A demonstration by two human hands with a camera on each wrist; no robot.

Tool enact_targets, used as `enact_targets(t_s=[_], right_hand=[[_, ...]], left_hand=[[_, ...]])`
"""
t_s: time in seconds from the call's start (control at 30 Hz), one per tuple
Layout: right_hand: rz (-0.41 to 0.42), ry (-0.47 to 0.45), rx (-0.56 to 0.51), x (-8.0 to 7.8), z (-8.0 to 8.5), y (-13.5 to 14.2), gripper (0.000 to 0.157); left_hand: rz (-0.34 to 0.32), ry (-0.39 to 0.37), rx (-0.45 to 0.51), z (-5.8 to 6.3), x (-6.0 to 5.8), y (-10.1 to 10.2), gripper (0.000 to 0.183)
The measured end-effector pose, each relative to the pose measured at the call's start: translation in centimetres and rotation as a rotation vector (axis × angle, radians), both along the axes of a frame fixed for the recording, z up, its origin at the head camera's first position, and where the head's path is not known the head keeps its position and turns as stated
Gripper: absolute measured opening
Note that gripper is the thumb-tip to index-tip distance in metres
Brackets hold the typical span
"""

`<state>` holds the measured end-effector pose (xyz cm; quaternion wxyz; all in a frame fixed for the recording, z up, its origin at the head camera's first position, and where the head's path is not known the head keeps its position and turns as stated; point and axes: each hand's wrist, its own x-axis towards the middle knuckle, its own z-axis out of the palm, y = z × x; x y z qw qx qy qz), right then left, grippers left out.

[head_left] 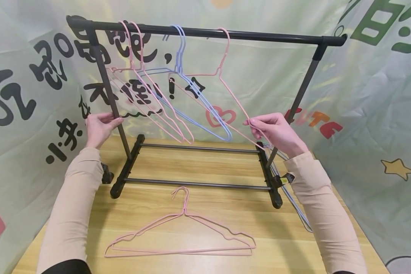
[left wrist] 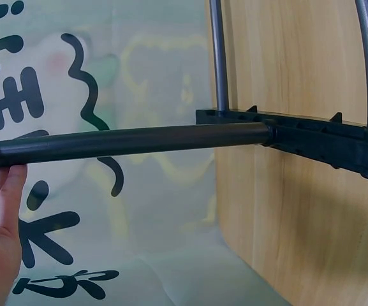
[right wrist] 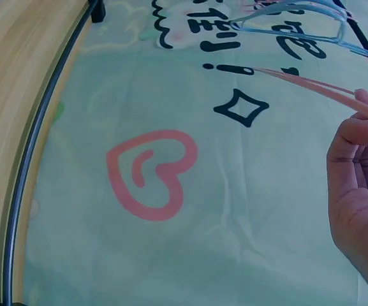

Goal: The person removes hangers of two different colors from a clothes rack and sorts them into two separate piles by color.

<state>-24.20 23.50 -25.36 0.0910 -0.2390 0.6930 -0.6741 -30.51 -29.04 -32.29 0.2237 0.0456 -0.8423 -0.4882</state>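
My left hand (head_left: 102, 128) holds the left upright (head_left: 106, 83) of a black garment rack, thumb on one side and fingers on the other. In the left wrist view, the fingers (left wrist: 8, 197) show at the post's end near the left edge. With thumb and fingertips, my right hand (head_left: 277, 131) pinches the sloping arm of a pink hanger (head_left: 235, 98), whose hook hangs on the rack's top rail (head_left: 277, 36). To its left on the rail are blue hangers (head_left: 205, 102) close together, then two pink hangers (head_left: 157, 89) near the left end.
Pink hangers (head_left: 184, 252) lie stacked on the wooden table (head_left: 191, 165) in front of the rack's base (head_left: 198, 185). Blue hangers (head_left: 295, 207) lie at the right, partly behind my right forearm. A printed cloth (head_left: 373, 114) hangs behind and around the sides.
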Motion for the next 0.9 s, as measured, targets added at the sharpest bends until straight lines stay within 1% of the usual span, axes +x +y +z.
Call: enact_targets(t_s=[0.13, 0.3, 0.43, 0.5, 0.57, 0.63, 0.7, 0.8, 0.9], right_hand=[[0.006, 0.01, 0.069, 0.3, 0.6, 1.0, 0.018], [0.017, 0.022, 0.25, 0.3, 1.6, 2.0, 0.02], [0.036, 0.006, 0.36, 0.3, 2.5, 2.0, 0.024], [0.015, -0.004, 0.407, 0.4, 2.9, 2.0, 0.025], [-0.023, -0.006, 0.445, 0.6, 3.2, 2.1, 0.022], [-0.062, 0.0, 0.462, 0.7, 3.5, 2.6, 0.018], [-0.078, 0.017, 0.455, 0.8, 3.6, 3.4, 0.017], [-0.082, 0.039, 0.445, 0.9, 3.5, 4.7, 0.018], [-0.121, 0.045, 0.465, 1.1, 3.3, 6.0, 0.02]], left_hand=[[-0.002, 0.004, 0.003, 0.0, 0.0, 0.0, 0.046], [0.001, -0.001, 0.01, 0.1, 0.2, -0.1, 0.046], [-0.005, -0.005, 0.006, 0.1, 0.2, -0.2, 0.048], [-0.011, -0.005, 0.006, 0.0, 0.1, -0.2, 0.048], [-0.008, 0.001, 0.003, -0.1, 0.1, -0.1, 0.047], [-0.008, 0.009, 0.003, -0.1, 0.1, -0.1, 0.046], [-0.009, 0.018, -0.002, -0.1, 0.1, 0.0, 0.045], [-0.015, 0.024, -0.006, -0.1, 0.2, 0.0, 0.044], [-0.022, 0.018, -0.004, 0.0, 0.2, -0.1, 0.045]])
